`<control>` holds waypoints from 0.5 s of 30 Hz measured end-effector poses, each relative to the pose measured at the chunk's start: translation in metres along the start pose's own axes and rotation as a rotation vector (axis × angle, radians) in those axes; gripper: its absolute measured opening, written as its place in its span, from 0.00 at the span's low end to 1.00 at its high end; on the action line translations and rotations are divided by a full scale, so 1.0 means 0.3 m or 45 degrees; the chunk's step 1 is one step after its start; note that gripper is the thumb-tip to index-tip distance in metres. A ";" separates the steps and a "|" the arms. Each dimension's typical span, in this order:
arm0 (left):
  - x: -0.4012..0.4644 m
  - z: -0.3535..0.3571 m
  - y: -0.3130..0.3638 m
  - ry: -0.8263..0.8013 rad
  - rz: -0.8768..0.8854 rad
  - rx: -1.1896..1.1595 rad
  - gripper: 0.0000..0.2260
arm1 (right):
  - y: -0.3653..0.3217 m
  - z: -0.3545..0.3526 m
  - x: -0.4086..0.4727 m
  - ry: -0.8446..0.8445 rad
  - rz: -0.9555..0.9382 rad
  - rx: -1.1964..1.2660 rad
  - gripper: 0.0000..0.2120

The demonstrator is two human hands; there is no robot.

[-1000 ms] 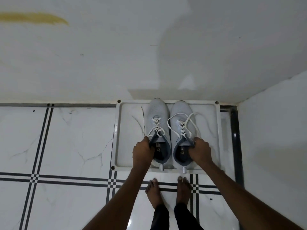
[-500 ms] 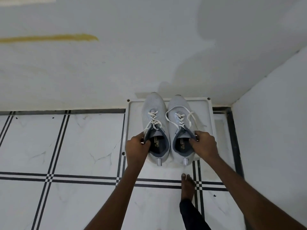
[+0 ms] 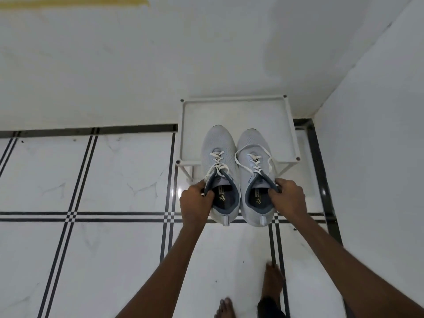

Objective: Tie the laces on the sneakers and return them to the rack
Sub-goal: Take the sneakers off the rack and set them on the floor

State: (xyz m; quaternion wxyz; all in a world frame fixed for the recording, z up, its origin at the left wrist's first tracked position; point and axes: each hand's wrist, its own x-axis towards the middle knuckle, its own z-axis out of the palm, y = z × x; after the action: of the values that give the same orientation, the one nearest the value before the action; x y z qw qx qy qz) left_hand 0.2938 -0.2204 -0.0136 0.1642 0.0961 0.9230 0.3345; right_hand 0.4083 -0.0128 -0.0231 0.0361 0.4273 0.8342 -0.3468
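The rack (image 3: 238,120) top lies bare behind the sneakers (image 3: 236,175), open from above and from the front. A wall (image 3: 137,65) closes its back and a side wall (image 3: 378,157) stands near on the right; the floor (image 3: 91,180) to the left is open.

left sneaker (image 3: 219,171): pale grey knit upper, dark grey collar lining, dark insole with a small logo, grey heel tab; toe points toward the wall; held up by its collar, heel out past the rack's front edge, toe over that edge.
right sneaker (image 3: 254,173): same make, parallel to and touching the left one; held the same way, toe over the rack's front edge.
left laces (image 3: 218,167): white, crossed through the eyelets, ends loose near the collar.
right laces (image 3: 252,157): white, untied, a wide loop lying across the upper.
rack (image 3: 289,125): white, square top shelf with raised rim, in the room's corner.
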 end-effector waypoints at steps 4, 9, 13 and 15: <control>-0.092 0.140 -0.177 -0.051 -0.047 0.014 0.04 | 0.141 0.168 -0.087 0.005 0.076 0.021 0.07; -0.154 0.396 -0.445 -0.033 -0.115 0.051 0.09 | 0.388 0.473 -0.102 0.027 0.101 0.062 0.07; -0.153 0.620 -0.675 -0.048 -0.177 0.079 0.08 | 0.586 0.735 -0.052 0.022 0.122 0.038 0.07; -0.135 0.736 -0.795 -0.068 -0.189 0.081 0.09 | 0.678 0.868 -0.013 -0.021 0.127 0.040 0.05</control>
State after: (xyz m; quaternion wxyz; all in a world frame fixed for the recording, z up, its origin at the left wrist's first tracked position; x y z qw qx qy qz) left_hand 0.3964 -0.2833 -0.3183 0.2097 0.0416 0.9331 0.2892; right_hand 0.4994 -0.0941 -0.3303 0.0536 0.4661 0.8058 -0.3613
